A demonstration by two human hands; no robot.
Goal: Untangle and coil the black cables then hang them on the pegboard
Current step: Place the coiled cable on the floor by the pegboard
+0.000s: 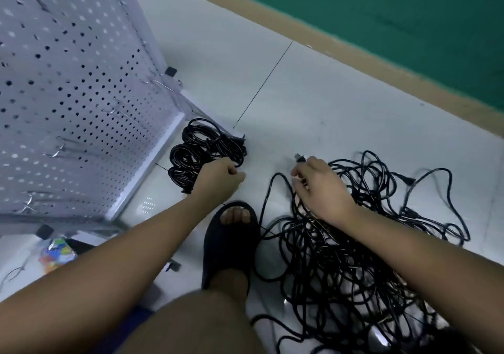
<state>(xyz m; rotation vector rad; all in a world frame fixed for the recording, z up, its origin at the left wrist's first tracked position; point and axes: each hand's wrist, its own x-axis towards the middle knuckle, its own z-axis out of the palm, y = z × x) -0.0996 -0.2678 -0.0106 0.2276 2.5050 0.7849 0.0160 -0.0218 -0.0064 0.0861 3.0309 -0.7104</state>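
Left hand is curled against the coiled cables beside the pegboard; whether it grips them I cannot tell. Right hand pinches a plug end over the tangled cables, which sprawl on the white floor below a green wall.

- Left hand and right hand: bare.
- Left arm and right arm: bare from the hands back to the frame's edge.
- Sandal, between the hands and nearer the body: black slide, one broad strap, open front with toes showing.
- Leg behind the sandal: bare shin and knee.
- Shorts, under the left arm: a strip of dark blue cloth, blurred.
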